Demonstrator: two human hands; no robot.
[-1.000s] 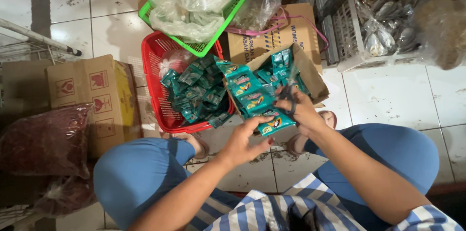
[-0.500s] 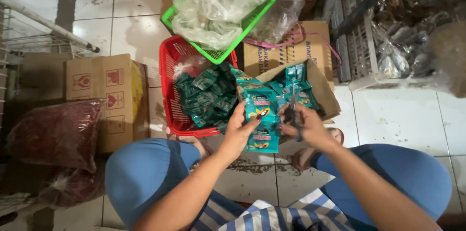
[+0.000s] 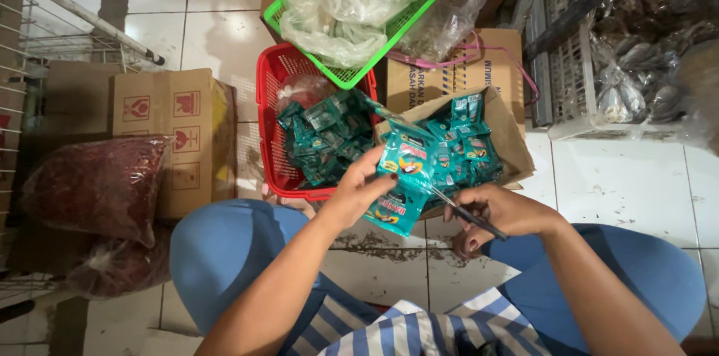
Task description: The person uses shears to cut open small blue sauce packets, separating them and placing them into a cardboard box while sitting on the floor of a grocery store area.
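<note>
Floor (image 3: 622, 191) of pale square tiles, stained and littered with dark crumbs near the knees, carries everything here. A red basket (image 3: 271, 131) stands on it ahead of the person, heaped with loose teal sachets (image 3: 323, 142); a green basket (image 3: 408, 15) rests tilted across its far corner, filled with crumpled clear bags (image 3: 344, 4). Just right of the red basket an open carton (image 3: 513, 135) holds more teal sachets, and behind it lies a closed box (image 3: 494, 64) with a pink cord looped over it. To the left stands a cardboard box (image 3: 168, 131) marked with red symbols, with a bag of dark red chillies (image 3: 97, 184) leaning against it and a wire rack (image 3: 45, 49) beyond. At the right edge a grey crate (image 3: 569, 64) holds bags of dried goods. The person sits low with knees in blue cloth spread apart and a striped shirt below. The left hand (image 3: 356, 195) reaches forward, fingers curled around the edge of a sachet strip (image 3: 401, 184) that it holds up over the gap between red basket and carton. The right hand (image 3: 498, 214) is closed around the handles of scissors (image 3: 460, 212), whose blades point left and meet the strip's right edge.
</note>
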